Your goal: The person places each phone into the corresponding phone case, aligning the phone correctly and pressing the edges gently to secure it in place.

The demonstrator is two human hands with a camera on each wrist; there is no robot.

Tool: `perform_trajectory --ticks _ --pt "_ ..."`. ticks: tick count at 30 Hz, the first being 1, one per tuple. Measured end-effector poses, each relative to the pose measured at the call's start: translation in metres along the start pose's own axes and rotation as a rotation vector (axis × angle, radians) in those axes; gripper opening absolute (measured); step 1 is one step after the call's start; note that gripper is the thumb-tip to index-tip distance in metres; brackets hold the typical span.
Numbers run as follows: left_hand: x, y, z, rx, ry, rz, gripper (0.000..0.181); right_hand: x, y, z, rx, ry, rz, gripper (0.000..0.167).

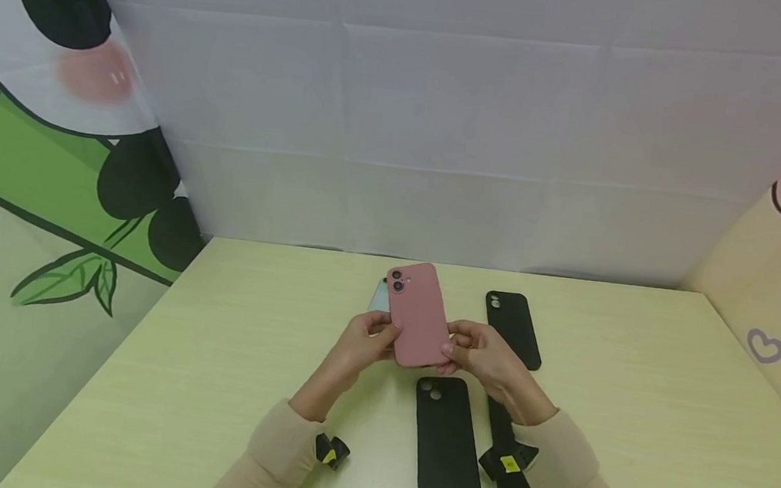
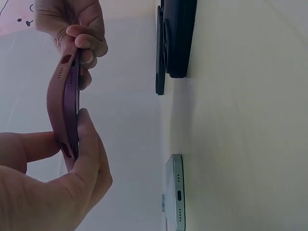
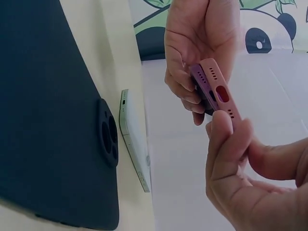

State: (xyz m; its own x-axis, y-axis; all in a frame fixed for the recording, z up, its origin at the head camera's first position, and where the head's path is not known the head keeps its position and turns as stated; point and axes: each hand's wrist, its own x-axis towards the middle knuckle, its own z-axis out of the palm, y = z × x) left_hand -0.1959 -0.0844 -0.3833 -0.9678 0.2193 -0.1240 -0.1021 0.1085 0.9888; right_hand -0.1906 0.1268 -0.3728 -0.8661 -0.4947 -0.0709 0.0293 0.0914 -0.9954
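Note:
Between the two hands is a pink phone case (image 1: pixel 419 316), raised above the table with its camera end away from me. A purple phone (image 2: pixel 71 103) lies against the inside of the case. In the right wrist view a gap shows between the purple phone (image 3: pixel 202 82) and the case at the charging-port end, so that end is not seated. My left hand (image 1: pixel 369 341) pinches the left side of the case and phone between thumb and fingers. At the lower right corner, the thumb and fingers of my right hand (image 1: pixel 485 355) grip the case.
A pale blue-green phone (image 3: pixel 134 139) lies on the table (image 1: pixel 249 340) behind the left hand. Black phone cases lie to the right: one in front (image 1: pixel 446 443), one farther back (image 1: pixel 514 328), another (image 1: pixel 502 424) partly under the right wrist. A wall sheet (image 1: pixel 408 121) rises behind.

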Motion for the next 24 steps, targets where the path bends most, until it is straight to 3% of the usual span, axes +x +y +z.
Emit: perform_trajectory --ticks 5,16,24 --pt "-0.0015 0.0000 0.0003 0.026 -0.039 -0.001 0.034 -0.0007 0.0000 -0.0014 -0.002 0.009 0.003 0.042" --pt "-0.0087 -0.0011 0.0000 0.091 -0.203 -0.015 0.041 -0.0001 0.0027 -0.0035 0.021 0.024 -0.015 0.042" --pt "-0.0086 -0.0024 0.0029 0.075 -0.144 0.001 0.039 0.0019 0.0049 -0.0046 0.034 0.011 -0.012 0.039"
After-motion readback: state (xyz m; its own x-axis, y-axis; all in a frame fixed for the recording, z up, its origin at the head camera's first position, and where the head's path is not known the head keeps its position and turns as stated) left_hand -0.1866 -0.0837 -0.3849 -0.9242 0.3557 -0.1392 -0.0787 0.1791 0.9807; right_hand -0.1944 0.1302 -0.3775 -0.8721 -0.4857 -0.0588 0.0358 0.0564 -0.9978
